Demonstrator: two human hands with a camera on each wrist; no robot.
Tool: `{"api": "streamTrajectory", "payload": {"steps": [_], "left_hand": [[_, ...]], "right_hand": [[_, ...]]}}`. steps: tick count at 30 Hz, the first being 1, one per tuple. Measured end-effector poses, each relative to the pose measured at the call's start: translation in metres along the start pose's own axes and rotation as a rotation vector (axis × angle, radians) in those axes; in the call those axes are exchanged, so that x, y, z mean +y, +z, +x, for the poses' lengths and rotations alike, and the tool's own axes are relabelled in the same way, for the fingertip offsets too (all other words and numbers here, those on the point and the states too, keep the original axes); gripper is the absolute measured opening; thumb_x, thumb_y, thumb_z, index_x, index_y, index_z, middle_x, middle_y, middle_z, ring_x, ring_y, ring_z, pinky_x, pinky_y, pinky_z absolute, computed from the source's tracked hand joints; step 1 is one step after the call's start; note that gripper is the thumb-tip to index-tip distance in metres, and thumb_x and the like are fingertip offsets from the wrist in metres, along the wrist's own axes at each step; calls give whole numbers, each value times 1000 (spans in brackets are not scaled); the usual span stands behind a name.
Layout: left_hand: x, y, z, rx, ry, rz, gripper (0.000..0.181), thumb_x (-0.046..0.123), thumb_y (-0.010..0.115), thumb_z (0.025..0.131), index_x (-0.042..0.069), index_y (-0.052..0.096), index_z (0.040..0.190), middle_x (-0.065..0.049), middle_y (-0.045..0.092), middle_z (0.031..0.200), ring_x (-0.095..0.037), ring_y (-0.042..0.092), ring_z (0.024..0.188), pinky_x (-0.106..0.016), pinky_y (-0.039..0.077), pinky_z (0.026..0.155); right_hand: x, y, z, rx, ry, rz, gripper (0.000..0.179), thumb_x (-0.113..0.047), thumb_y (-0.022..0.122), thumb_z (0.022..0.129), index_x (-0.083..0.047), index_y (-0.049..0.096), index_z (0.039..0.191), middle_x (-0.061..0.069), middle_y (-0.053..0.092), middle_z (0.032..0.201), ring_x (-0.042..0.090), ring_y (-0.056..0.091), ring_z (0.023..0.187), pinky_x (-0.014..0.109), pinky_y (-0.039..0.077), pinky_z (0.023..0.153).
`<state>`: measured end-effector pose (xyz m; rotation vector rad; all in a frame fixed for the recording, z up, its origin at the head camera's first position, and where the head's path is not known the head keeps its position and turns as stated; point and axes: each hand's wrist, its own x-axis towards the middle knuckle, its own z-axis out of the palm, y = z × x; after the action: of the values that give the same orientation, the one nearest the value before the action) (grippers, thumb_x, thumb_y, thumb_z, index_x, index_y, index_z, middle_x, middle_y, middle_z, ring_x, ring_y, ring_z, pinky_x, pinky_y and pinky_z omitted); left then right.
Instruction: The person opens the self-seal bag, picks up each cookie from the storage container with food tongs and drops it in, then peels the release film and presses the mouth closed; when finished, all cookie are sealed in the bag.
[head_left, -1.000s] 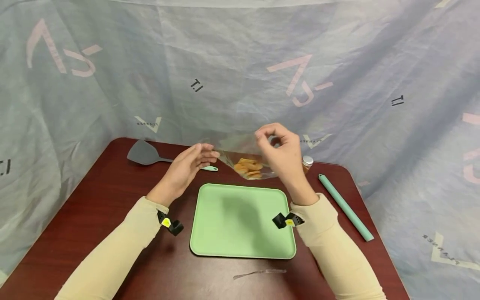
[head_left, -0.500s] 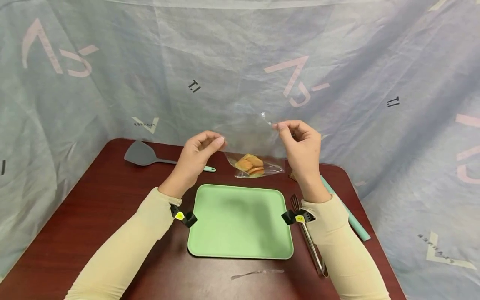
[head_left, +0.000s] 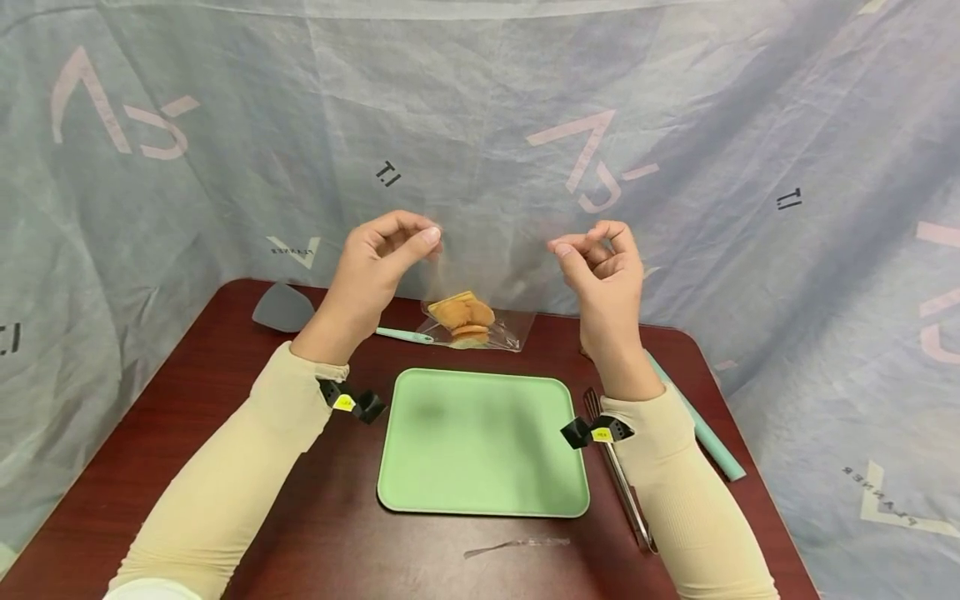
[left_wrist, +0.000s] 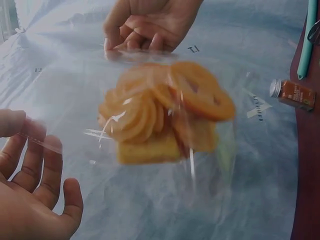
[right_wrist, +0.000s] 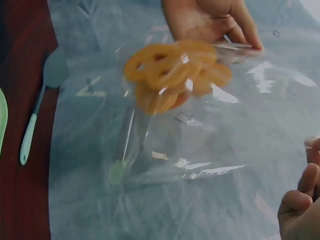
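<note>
A clear plastic bag point(head_left: 517, 325) hangs above the far side of the table, stretched between both hands. Inside, at its bottom, lie several golden cookies point(head_left: 463, 313); close up, swirled cookies point(left_wrist: 132, 117) and pretzel-shaped cookies point(right_wrist: 162, 65) show. My left hand point(head_left: 378, 271) pinches one upper corner of the bag between thumb and fingers. At the opposite upper corner, my right hand point(head_left: 609, 292) pinches the film with thumb and forefinger. The bag's top edge is hard to make out against the curtain.
A green tray point(head_left: 480, 442) lies below the hands. The grey spatula point(head_left: 283, 308) is back left, partly behind the left hand. On the right are metal tongs point(head_left: 626, 492), a teal rod point(head_left: 697, 421) and a spice jar point(left_wrist: 297, 94). A thin clear strip point(head_left: 517, 546) lies in front.
The left hand first reached loosely beside the bag, then took hold of its corner. Both hands have since risen and stretched the bag, with the cookies shifting slightly left.
</note>
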<state>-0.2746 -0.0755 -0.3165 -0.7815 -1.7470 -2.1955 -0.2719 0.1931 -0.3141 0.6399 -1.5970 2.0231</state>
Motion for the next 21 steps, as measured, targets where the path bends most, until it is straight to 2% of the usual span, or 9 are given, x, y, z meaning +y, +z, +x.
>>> {"api": "streamTrajectory", "payload": {"steps": [4,7,9,11,17,21], "left_hand": [[4,-3,1,-3,3,23,15,13,71,98,-1,73,104,-10,68,94,-31,60,89,-43,44,100],[6,-6,0,-22,4,44,14,14,72,98,1,74,104,-12,69,96,-35,60,92,-44,43,101],[8,-8,1,-24,4,48,15,13,72,97,1,74,105,-12,70,97,-35,60,93,-44,44,101],[10,-9,1,-23,4,44,13,12,72,97,1,75,104,-12,70,98,-34,61,92,-44,44,99],[12,-9,-1,-35,0,48,10,12,71,97,4,76,103,-11,70,96,-30,61,93,-43,44,100],[13,-10,-4,-45,12,58,11,12,71,98,4,76,102,-12,70,96,-30,61,96,-43,43,101]], "right_hand": [[-7,1,0,-62,-112,-71,6,9,65,94,9,60,90,14,68,92,27,64,85,32,49,76],[-16,2,1,-129,-173,-173,9,13,59,94,14,67,90,12,67,91,22,57,80,28,44,68],[-26,8,0,-148,-179,-217,12,13,58,93,15,70,91,12,66,91,20,53,78,26,39,63],[-32,10,0,-162,-181,-232,14,14,58,92,16,72,95,15,66,93,19,52,80,25,40,62],[-28,3,0,-192,-182,-218,14,10,67,92,11,74,104,19,66,100,18,44,74,24,34,55],[-39,11,-3,-177,-167,-234,16,13,70,89,14,73,104,15,66,95,16,39,71,24,29,55]]}}
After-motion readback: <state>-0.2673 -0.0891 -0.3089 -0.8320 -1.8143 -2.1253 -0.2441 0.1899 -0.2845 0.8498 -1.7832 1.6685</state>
